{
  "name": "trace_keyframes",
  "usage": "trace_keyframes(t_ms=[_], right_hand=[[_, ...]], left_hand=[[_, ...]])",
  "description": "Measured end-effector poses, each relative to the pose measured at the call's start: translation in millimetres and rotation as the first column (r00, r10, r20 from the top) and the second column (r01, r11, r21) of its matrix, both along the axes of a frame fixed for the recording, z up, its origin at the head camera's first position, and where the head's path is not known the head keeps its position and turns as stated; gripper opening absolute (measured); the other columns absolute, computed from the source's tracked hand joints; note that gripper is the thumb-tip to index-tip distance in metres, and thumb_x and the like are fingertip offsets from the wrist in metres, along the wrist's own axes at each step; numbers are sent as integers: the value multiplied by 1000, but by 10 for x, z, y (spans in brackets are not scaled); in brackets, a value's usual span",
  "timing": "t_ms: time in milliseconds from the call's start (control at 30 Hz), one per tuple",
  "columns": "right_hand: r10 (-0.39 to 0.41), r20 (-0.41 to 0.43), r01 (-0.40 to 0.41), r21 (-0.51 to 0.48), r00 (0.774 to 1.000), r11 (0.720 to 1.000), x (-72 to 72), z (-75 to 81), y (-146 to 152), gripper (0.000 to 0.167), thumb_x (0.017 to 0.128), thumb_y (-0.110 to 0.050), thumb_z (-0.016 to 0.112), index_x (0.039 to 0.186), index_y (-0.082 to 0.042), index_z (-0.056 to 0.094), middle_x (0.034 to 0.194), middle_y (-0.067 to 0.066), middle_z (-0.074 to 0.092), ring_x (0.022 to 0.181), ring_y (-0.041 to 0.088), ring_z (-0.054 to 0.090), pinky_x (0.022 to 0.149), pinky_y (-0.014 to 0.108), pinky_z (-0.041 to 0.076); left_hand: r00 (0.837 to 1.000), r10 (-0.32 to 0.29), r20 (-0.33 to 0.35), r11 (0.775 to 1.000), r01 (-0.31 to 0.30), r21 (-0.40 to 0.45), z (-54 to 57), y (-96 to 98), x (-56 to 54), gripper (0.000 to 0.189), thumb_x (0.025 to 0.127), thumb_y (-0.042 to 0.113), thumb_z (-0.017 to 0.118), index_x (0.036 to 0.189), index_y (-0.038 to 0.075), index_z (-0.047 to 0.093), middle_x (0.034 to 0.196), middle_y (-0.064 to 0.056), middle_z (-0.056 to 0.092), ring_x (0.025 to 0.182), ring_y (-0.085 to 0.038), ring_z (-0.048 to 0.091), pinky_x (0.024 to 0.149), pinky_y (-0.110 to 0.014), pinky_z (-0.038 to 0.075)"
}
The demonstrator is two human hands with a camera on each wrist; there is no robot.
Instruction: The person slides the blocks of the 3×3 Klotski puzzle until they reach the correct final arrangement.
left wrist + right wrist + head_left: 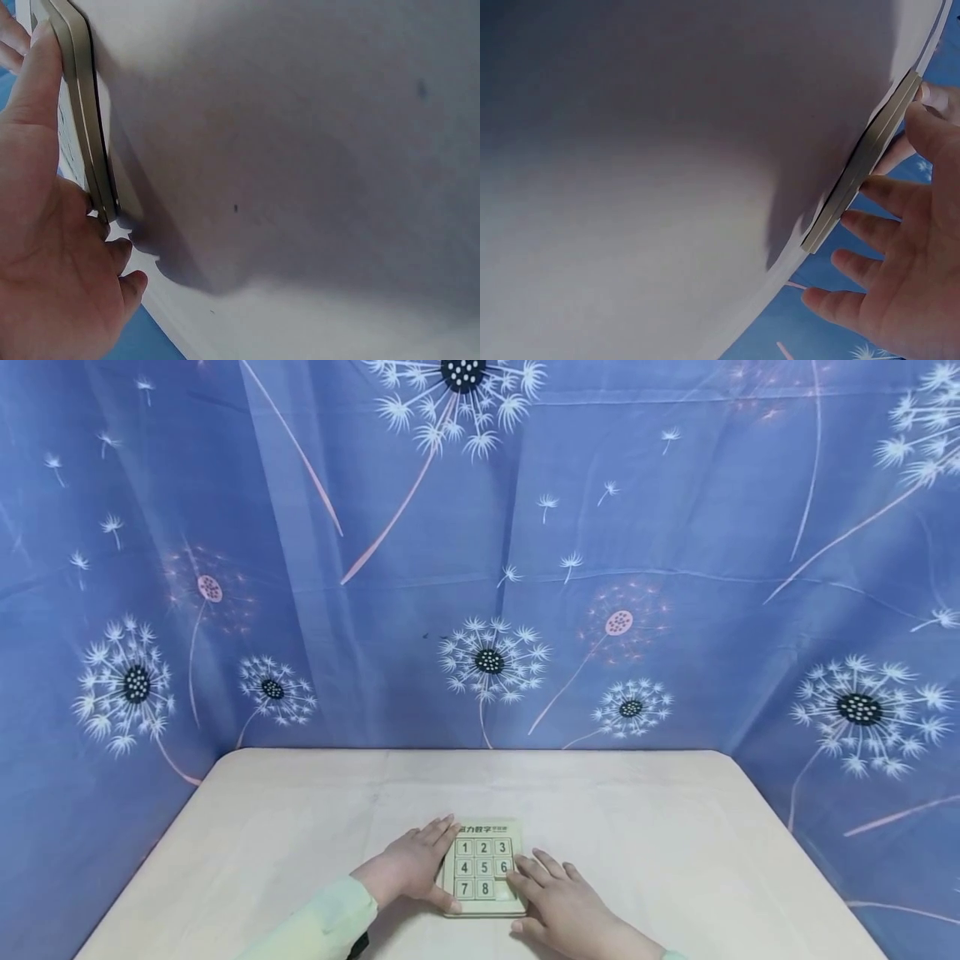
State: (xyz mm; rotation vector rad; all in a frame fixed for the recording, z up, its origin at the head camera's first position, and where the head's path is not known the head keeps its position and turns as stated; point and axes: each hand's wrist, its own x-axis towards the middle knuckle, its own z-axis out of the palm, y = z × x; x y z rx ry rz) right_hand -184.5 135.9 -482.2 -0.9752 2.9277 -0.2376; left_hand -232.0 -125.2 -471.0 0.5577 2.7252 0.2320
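Observation:
A cream sliding number puzzle [487, 907] lies on the table, with tiles 1 to 8 in order and a gap at the lower right. My left hand [415, 865] holds its left side, the thumb at the near corner and the fingers by the far corner. In the left wrist view, that thumb [41, 75] lies along the puzzle's edge [88, 112]. My right hand [562, 902] is at the right side with fingers spread and fairly straight, a fingertip touching the 6 tile [503, 867]. The right wrist view shows these fingers [870, 229] beside the puzzle's edge [859, 169].
The pale table [300, 810] stretches around the puzzle on all sides. Behind it and at both sides hangs a blue curtain [405, 693] with dandelion prints. Something dark [358, 946] shows under the left sleeve [318, 922].

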Motion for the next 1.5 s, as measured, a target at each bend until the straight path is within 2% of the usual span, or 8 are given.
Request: trace_keyframes(t_ms=[600, 833, 933, 1100, 1200, 1333, 1433, 1500], right_hand=[[7, -11, -7, 16, 1000, 1000, -36, 1, -17, 66, 92, -61, 63, 140, -17, 62, 153, 10, 57, 142, 40, 51, 105, 68, 50], [25, 19, -25, 9, 1000, 1000, -19, 4, -2, 69, 93, -66, 57, 140, -16, 63, 152, 11, 57, 141, 42, 52, 104, 70, 50], [42, 18, -42, -9, 999, 999, -45, 20, 13, 65, 95, -64, 56, 138, -16, 64, 150, 11, 59, 139, 42, 53, 103, 70, 50], [57, -30, -58, -46, 998, 997, -125, 55, 17, 56, 97, -58, 58, 134, -16, 66, 147, 11, 61, 137, 41, 55, 102, 71, 51], [55, -81, -61, -66, 995, 996, -158, 71, 22, 53, 98, -52, 60, 134, -13, 66, 145, 11, 63, 134, 38, 59, 103, 67, 53], [32, -157, -54, -134, 987, 990, -176, 153, 48, 46, 100, -42, 64, 132, -9, 67, 137, 12, 68, 126, 34, 65, 104, 56, 56], [-30, -143, -6, -245, 989, 970, -166, 241, 80, 41, 99, -37, 66, 131, -10, 68, 137, 12, 68, 125, 33, 66, 105, 53, 56], [-95, -113, 51, -339, 989, 940, -149, 274, 100, 38, 99, -32, 67, 130, -11, 68, 137, 10, 68, 125, 33, 66, 106, 54, 55]], left_hand=[[1000, 1, -12, 1000, -1, 9, 4, -27, 4, 122, 69, 68, 82, 160, 5, 30, 171, -12, 28, 159, -30, 28, 129, -52, 31], [1000, -8, 6, 1000, 8, 26, 8, -39, 53, 121, 71, 67, 83, 160, 5, 31, 170, -12, 29, 159, -31, 27, 129, -53, 30], [1000, -19, 0, 999, 19, 48, 19, -44, 66, 119, 72, 66, 83, 160, 5, 32, 170, -13, 29, 159, -33, 26, 129, -54, 30], [998, -34, -46, 999, 36, 41, 55, -48, 35, 119, 69, 66, 85, 158, 4, 35, 169, -14, 30, 159, -34, 25, 129, -53, 30], [997, -38, -60, 998, 40, 42, 65, -52, 9, 119, 69, 67, 85, 158, 4, 37, 170, -14, 29, 159, -35, 25, 129, -55, 30], [994, -13, -109, 993, 26, 116, 31, -102, -11, 111, 71, 65, 85, 154, 5, 43, 166, -17, 35, 155, -39, 32, 125, -62, 33], [984, 22, -178, 985, 10, 175, 60, -162, 21, 98, 75, 59, 84, 148, 4, 51, 159, -21, 46, 148, -42, 43, 120, -66, 38], [972, 43, -230, 977, 7, 214, 98, -214, 63, 86, 79, 52, 84, 143, 2, 56, 152, -23, 54, 142, -43, 50, 117, -67, 41]])
